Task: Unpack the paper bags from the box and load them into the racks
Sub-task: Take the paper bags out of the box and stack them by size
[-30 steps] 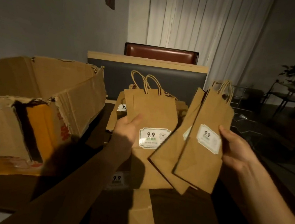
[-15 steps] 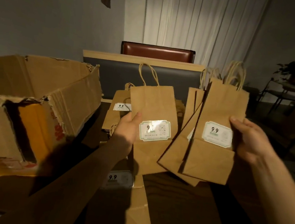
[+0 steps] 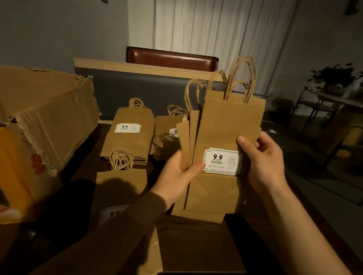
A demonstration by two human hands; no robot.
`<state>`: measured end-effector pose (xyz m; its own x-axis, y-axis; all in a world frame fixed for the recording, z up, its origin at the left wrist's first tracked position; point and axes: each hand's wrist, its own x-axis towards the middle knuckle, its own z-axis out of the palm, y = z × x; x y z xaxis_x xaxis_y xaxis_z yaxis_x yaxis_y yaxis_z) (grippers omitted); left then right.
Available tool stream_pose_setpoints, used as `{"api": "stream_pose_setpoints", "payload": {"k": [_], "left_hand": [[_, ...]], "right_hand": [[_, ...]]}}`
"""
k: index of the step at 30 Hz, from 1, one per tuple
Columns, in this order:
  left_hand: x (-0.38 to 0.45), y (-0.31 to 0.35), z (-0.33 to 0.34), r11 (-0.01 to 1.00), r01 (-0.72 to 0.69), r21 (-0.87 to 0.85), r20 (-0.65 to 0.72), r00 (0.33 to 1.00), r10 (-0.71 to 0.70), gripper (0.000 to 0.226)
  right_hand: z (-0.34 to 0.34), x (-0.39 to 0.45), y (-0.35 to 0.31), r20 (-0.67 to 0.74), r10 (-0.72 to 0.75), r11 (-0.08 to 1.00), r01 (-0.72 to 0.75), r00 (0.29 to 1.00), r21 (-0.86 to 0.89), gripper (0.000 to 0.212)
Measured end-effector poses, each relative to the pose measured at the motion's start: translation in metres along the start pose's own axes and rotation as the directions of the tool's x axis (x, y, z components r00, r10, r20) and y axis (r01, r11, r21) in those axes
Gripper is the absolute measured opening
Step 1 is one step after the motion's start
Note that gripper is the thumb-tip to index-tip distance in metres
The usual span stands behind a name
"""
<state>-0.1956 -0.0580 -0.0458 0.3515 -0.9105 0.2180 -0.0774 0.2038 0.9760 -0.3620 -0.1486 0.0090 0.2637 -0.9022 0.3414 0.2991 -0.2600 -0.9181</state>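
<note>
Both hands hold one upright bundle of flat brown paper bags (image 3: 225, 128) with twisted handles and a white "9.9" label, above the dark table. My left hand (image 3: 177, 178) grips its left edge, thumb on the front by the label. My right hand (image 3: 261, 162) grips its right edge, thumb on the front. Two stacks of the same bags lie flat behind, one (image 3: 130, 137) at centre left and one (image 3: 165, 133) partly hidden by the bundle. Another bag (image 3: 121, 189) lies flat under my left forearm. The torn cardboard box (image 3: 30, 128) stands open at the left.
A dark table (image 3: 197, 248) carries everything. A grey board with a wooden top edge (image 3: 141, 83) stands behind the stacks, with a brown chair back (image 3: 172, 58) beyond it. To the right are a metal chair and a potted plant (image 3: 335, 76).
The separate bags in my left and right hands have come together into one bundle held by both. The view has shifted, showing the two flat stacks behind.
</note>
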Motion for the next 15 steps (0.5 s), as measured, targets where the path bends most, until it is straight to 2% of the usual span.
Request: {"api": "stream_pose_setpoints", "payload": {"k": [2, 4, 9, 15], "left_hand": [[-0.006, -0.003, 0.002, 0.999, -0.001, 0.042, 0.045, 0.999, -0.001, 0.069], [-0.01, -0.009, 0.004, 0.997, 0.008, 0.072, 0.073, 0.997, -0.014, 0.078], [-0.014, -0.018, 0.003, 0.994, 0.084, 0.064, 0.035, 0.996, -0.086, 0.09], [-0.021, -0.022, -0.003, 0.981, 0.103, 0.161, 0.083, 0.99, -0.118, 0.091]], "right_hand": [[-0.008, -0.001, 0.003, -0.039, 0.01, 0.999, -0.008, 0.999, 0.044, 0.025], [-0.014, -0.003, 0.005, -0.047, 0.017, 0.996, -0.013, 0.999, 0.083, 0.029], [-0.019, -0.006, 0.014, 0.055, 0.053, 0.998, -0.055, 0.997, 0.028, 0.025], [-0.022, -0.002, -0.001, 0.065, -0.077, 0.997, 0.079, 0.995, -0.026, 0.026]]}}
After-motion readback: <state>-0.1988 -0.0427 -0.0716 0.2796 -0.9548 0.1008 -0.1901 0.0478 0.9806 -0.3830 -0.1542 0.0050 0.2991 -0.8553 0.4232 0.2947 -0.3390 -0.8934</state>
